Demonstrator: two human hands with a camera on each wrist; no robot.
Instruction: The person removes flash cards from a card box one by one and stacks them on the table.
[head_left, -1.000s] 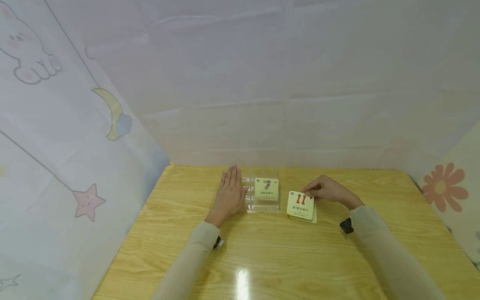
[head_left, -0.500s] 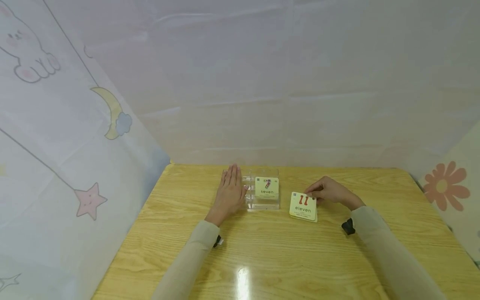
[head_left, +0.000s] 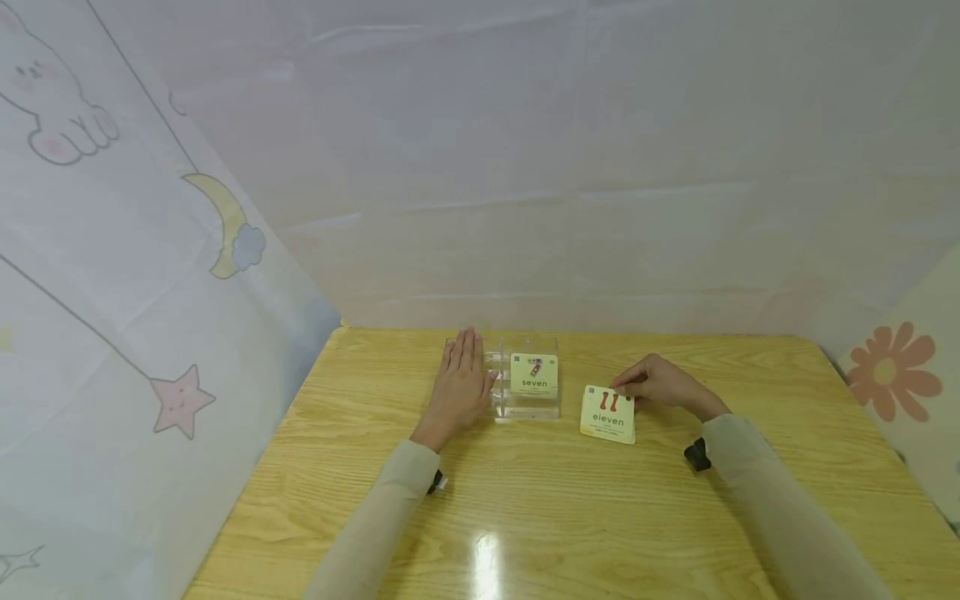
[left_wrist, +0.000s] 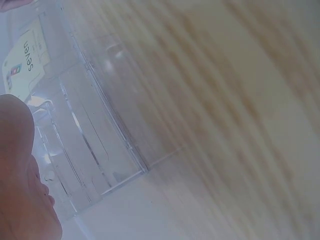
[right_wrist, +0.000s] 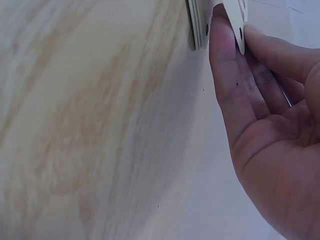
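Observation:
My left hand (head_left: 459, 390) lies with straight fingers over the left part of a clear plastic card holder (head_left: 528, 412), which shows ridged slots in the left wrist view. A cream number card reading "seven" (head_left: 534, 375) leans in the holder's right part. To the right of the holder, my right hand (head_left: 660, 386) pinches the upper right corner of a card reading "eleven" (head_left: 608, 417). In the right wrist view, thumb and fingers hold that card's corner, tilted up from a small stack of cards (right_wrist: 196, 25) on the table.
A wood-grain table (head_left: 525, 500) carries everything. A pale fabric backdrop (head_left: 480, 208) with printed figures rises behind the table and along both sides. The holder stands close to the table's back edge.
The "eleven" card has shifted slightly right, so it now covers the stack beneath it in the head view. My right hand moved a little with it; the left hand has stayed put.

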